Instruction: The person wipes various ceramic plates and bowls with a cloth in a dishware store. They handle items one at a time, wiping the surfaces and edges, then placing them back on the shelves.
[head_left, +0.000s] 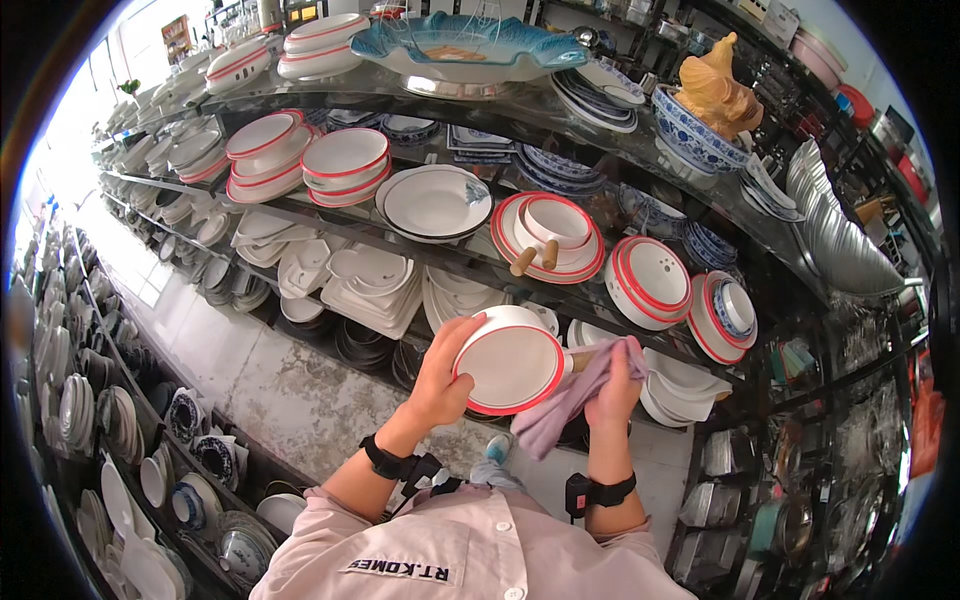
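Observation:
My left hand (442, 375) grips a white dish with a red rim (510, 364) by its left side, thumb on the near edge and fingers along the wall. A short wooden handle (579, 361) sticks out from the dish's right side. In my right hand (615, 394) is a bunched mauve cloth (559, 420), which covers the handle's outer end and hangs below it. Whether the fingers press on the handle through the cloth cannot be seen. Past the dish, two smaller pots with wooden handles (551, 225) rest on red-rimmed plates (592, 259) on the shelf.
Dark shelving (322, 217) runs across in front, with red-rimmed bowls (345, 157) and a large white bowl (435, 202). A blue wavy-edged platter (465, 56) stands on the top shelf. Stacked plates (124, 427) fill racks on the left; metal trays (727, 450) sit right. Concrete floor (300, 409) lies between.

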